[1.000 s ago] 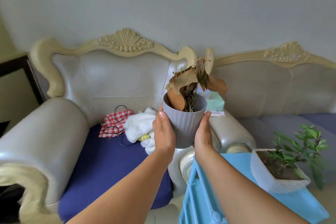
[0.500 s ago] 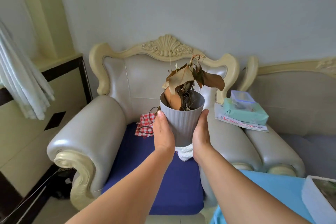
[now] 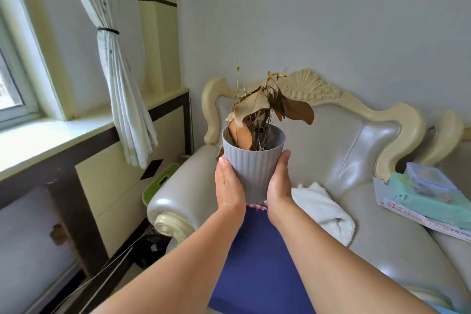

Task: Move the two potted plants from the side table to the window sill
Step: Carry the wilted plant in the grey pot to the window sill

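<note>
A grey ribbed pot (image 3: 253,168) with a dried brown plant (image 3: 265,112) is held upright in mid-air over the armchair. My left hand (image 3: 229,186) presses its left side and my right hand (image 3: 279,183) its right side. The pale window sill (image 3: 43,140) runs along the left, below the window, some way to the left of the pot. The second potted plant and the side table are out of view.
A cream armchair (image 3: 356,140) with a blue seat cushion (image 3: 260,262) lies below the pot, a white towel (image 3: 323,206) on it. A tied white curtain (image 3: 122,99) hangs by the sill's right end. Boxes and papers (image 3: 428,194) rest on the right armrest. A green scale (image 3: 158,183) leans by the armchair.
The view has swung left: the window sill and curtain have come into sight, the blue side table and green plant have left it. Both hands still hold the grey pot.
</note>
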The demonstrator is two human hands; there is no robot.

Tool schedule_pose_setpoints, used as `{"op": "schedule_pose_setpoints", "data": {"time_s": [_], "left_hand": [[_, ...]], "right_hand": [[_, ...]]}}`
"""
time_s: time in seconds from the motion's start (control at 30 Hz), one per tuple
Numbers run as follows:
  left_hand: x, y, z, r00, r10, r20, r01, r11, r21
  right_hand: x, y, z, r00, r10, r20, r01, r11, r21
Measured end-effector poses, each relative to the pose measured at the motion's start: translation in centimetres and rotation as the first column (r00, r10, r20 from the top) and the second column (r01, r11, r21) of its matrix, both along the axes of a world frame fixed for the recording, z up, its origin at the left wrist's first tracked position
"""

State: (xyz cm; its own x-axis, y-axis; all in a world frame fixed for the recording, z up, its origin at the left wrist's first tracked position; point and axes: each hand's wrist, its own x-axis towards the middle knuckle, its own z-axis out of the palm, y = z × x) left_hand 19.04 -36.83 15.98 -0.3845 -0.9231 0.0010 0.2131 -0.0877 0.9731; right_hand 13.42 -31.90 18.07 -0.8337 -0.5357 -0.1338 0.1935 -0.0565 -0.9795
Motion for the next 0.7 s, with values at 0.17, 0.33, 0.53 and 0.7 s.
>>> {"op": "schedule_pose_setpoints", "data": {"time_s": [0.17,0.33,0.53,0.7], "left_hand": [[3.9,-4.8,0.6,0.995,0.102,-0.011,-0.102,0.995,0.022],[7.7,-8.7,1.0,0.98,0.198,-0.03,-0.197,0.98,0.034],[11.7,-12.7,1.2,0.94,0.342,-0.011,-0.341,0.94,0.029],[14.7,-15.4,2.0,0.9,0.434,-0.031,-0.433,0.9,0.045]], "right_hand": [[3.8,-5.4,0.6,0.992,0.112,-0.05,-0.113,0.994,-0.011],[7.1,-10.1,1.0,0.982,0.186,-0.046,-0.186,0.983,-0.004],[10.7,-14.7,0.9,0.961,0.276,0.002,-0.275,0.959,-0.073],[13.6,-18.4,1.5,0.913,0.408,-0.011,-0.407,0.91,-0.077]]}}
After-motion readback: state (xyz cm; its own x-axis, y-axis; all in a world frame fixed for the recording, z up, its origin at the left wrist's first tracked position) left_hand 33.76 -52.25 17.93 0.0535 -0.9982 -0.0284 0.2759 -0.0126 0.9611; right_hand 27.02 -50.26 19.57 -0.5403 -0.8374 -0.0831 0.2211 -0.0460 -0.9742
